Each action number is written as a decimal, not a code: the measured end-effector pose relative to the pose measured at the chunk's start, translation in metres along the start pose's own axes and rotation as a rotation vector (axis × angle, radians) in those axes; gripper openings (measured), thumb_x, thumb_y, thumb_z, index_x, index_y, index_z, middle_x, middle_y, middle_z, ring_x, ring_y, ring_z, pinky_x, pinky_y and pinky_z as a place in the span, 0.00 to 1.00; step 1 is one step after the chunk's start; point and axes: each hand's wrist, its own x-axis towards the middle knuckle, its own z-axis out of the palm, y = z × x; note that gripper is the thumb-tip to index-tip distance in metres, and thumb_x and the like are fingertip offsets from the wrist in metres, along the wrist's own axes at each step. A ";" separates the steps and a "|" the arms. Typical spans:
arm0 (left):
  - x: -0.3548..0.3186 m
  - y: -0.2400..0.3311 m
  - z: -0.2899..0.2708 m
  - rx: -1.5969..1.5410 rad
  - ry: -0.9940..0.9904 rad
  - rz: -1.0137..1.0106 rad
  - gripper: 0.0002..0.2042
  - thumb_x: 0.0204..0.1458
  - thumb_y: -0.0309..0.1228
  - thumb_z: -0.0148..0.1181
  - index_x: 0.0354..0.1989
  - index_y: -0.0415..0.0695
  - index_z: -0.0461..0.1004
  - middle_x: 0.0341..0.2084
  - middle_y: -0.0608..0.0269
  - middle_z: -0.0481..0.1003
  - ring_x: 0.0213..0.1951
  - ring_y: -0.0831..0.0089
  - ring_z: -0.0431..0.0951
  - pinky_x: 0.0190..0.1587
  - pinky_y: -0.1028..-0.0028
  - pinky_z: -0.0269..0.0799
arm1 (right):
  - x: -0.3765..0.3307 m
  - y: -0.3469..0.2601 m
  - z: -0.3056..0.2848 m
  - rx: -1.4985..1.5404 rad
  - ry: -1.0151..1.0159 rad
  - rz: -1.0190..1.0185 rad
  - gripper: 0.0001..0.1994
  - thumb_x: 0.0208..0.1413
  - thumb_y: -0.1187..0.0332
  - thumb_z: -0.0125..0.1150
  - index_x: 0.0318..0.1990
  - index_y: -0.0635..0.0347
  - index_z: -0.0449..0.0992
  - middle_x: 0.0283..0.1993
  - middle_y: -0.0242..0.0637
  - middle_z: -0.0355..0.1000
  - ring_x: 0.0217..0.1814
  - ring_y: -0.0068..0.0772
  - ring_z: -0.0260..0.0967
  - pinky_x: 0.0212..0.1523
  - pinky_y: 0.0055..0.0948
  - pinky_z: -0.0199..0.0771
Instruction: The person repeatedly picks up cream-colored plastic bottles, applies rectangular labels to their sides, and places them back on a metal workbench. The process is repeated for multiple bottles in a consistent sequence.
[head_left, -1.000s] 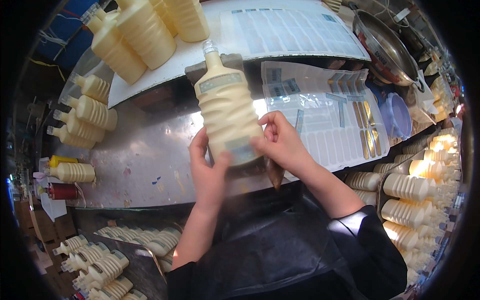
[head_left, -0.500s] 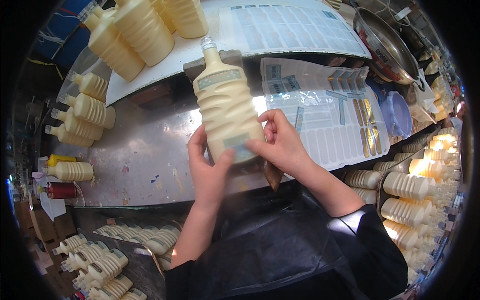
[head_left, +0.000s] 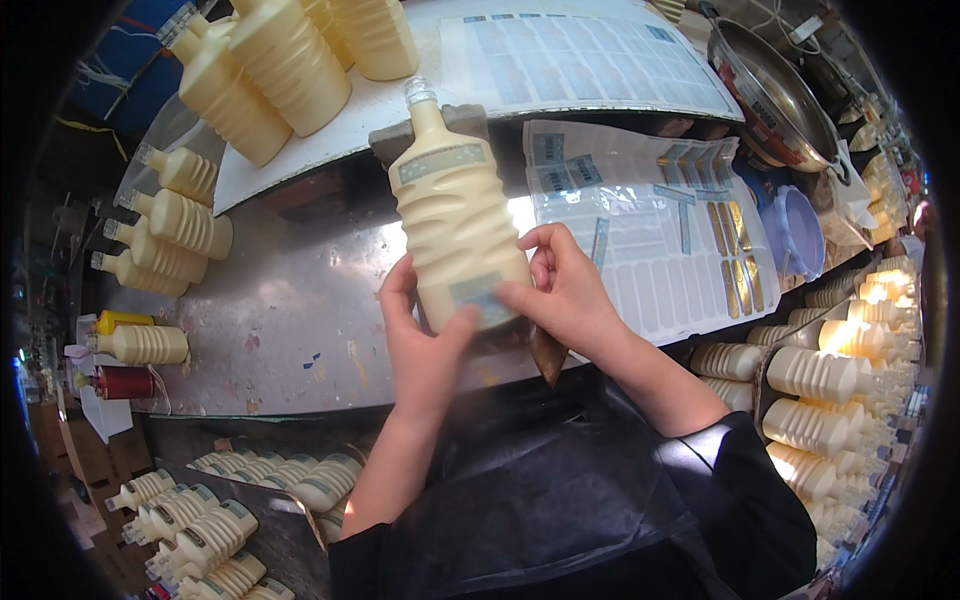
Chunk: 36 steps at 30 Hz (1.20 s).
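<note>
Above the steel worktop, the cream ribbed plastic bottle with clear cap is clasped low by left hand and right hand, thumbs on its small label; probably light, rigid, smooth, so grip the ribs, beside label sheets.

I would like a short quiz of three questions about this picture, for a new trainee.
1. True or false: both hands hold the ribbed cream bottle.
2. What does the right hand press with its thumb? A) the cap B) a small label near the bottle's base C) the metal bowl
3. Fill in: the label sheets lie to the person's ____ of the bottle.

Key
1. True: the left hand also grips its base.
2. B
3. right
</note>
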 end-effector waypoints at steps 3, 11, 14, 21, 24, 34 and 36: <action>0.000 0.000 0.001 -0.003 0.001 0.006 0.40 0.49 0.26 0.69 0.70 0.37 0.54 0.64 0.49 0.62 0.68 0.59 0.62 0.71 0.60 0.58 | 0.000 0.001 0.000 0.004 -0.001 0.002 0.27 0.51 0.67 0.76 0.54 0.62 0.66 0.32 0.23 0.59 0.34 0.14 0.56 0.35 0.19 0.61; 0.000 -0.001 0.003 -0.009 0.010 0.003 0.40 0.49 0.27 0.70 0.70 0.37 0.54 0.64 0.49 0.61 0.67 0.60 0.62 0.71 0.60 0.59 | 0.000 0.003 0.001 0.053 -0.008 0.001 0.27 0.52 0.69 0.76 0.54 0.62 0.66 0.33 0.22 0.58 0.34 0.13 0.55 0.35 0.17 0.60; 0.000 -0.003 0.002 -0.003 0.012 0.013 0.40 0.49 0.27 0.70 0.70 0.37 0.54 0.64 0.48 0.61 0.67 0.60 0.62 0.70 0.60 0.59 | 0.001 0.004 0.002 0.039 -0.003 -0.011 0.27 0.52 0.68 0.76 0.54 0.62 0.66 0.33 0.22 0.58 0.34 0.13 0.55 0.35 0.18 0.60; -0.001 0.002 0.005 0.003 0.026 -0.003 0.40 0.49 0.26 0.69 0.70 0.37 0.54 0.63 0.49 0.62 0.67 0.60 0.62 0.70 0.61 0.60 | 0.001 0.005 0.002 0.032 0.003 -0.011 0.27 0.52 0.68 0.76 0.54 0.61 0.66 0.32 0.21 0.58 0.33 0.13 0.55 0.35 0.18 0.60; -0.001 0.001 0.006 -0.002 0.023 0.003 0.40 0.49 0.26 0.69 0.70 0.37 0.54 0.63 0.49 0.62 0.67 0.60 0.63 0.69 0.61 0.60 | 0.001 0.006 0.001 0.031 0.004 -0.021 0.27 0.52 0.68 0.76 0.54 0.61 0.66 0.32 0.21 0.58 0.33 0.13 0.55 0.35 0.18 0.60; -0.002 -0.004 0.003 -0.029 0.011 0.008 0.43 0.50 0.26 0.73 0.73 0.40 0.53 0.66 0.52 0.61 0.67 0.62 0.63 0.72 0.62 0.57 | 0.002 0.006 0.001 0.006 0.006 -0.013 0.27 0.52 0.68 0.76 0.54 0.61 0.66 0.32 0.22 0.58 0.34 0.12 0.55 0.35 0.17 0.61; -0.002 -0.005 0.003 -0.032 0.008 0.012 0.43 0.50 0.26 0.73 0.73 0.41 0.53 0.66 0.52 0.61 0.67 0.62 0.63 0.72 0.62 0.57 | 0.002 0.008 0.002 0.014 0.006 -0.016 0.27 0.52 0.68 0.76 0.54 0.61 0.66 0.33 0.22 0.58 0.34 0.12 0.55 0.35 0.17 0.61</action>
